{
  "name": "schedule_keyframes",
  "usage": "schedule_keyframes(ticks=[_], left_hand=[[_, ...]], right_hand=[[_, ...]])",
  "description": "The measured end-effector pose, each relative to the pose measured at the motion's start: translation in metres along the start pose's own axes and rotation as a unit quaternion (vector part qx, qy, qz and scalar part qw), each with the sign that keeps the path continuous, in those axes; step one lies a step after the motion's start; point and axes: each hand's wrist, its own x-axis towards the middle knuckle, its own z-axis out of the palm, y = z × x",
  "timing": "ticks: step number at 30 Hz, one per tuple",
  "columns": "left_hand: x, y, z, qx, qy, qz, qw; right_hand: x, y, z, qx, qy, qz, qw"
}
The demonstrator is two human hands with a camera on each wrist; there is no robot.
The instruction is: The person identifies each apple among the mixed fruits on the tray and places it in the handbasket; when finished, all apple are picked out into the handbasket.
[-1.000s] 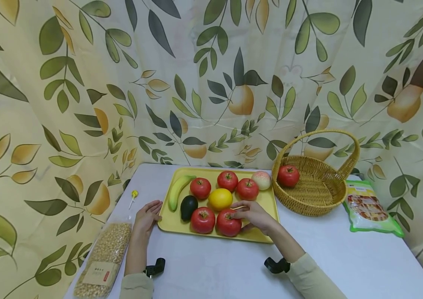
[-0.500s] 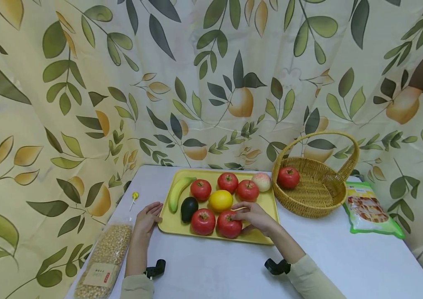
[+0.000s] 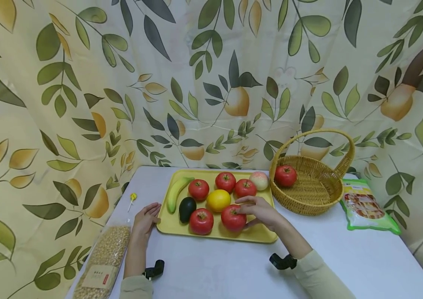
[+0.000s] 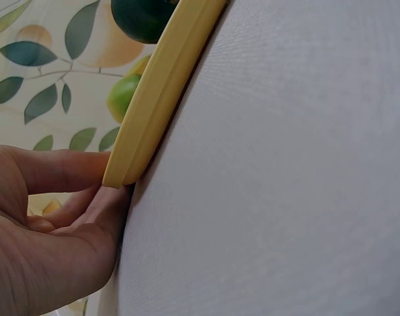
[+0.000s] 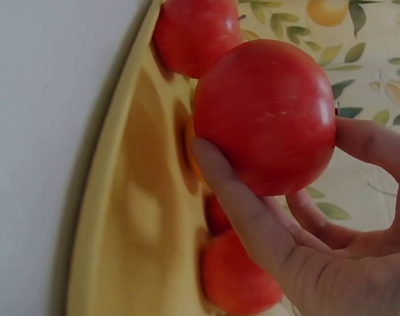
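My right hand [image 3: 260,212] grips a red apple [image 3: 233,218] between thumb and fingers. In the right wrist view the apple [image 5: 266,118] is raised off the yellow tray [image 5: 121,217]. My left hand [image 3: 146,219] holds the left rim of the tray [image 3: 217,237], and in the left wrist view its fingers meet the tray corner [image 4: 144,125]. Lying on the tray are a banana [image 3: 176,194], an avocado [image 3: 187,209], a lemon [image 3: 218,201], a pale pink peach [image 3: 259,181] and several other red apples, one [image 3: 201,221] just left of the held apple.
To the tray's right stands a wicker basket [image 3: 314,207] with a tall handle and one red apple [image 3: 285,176] inside. Beyond it lies a green-edged food packet [image 3: 368,205]. A bag of beige beans or kernels [image 3: 103,257] and a yellow lollipop [image 3: 133,196] are at left.
My right hand has lifted the front right apple off the tray and shifted slightly up and right. My left hand stays at the tray's rim.
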Motion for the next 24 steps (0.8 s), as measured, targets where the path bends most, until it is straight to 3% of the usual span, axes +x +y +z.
schedule_keyframes(ticks=[24], left_hand=[[0.001,0.0,-0.002,-0.003,-0.016,-0.001,0.9999]], right_hand=[[-0.031,-0.054,-0.043,-0.007,0.028,-0.018,0.999]])
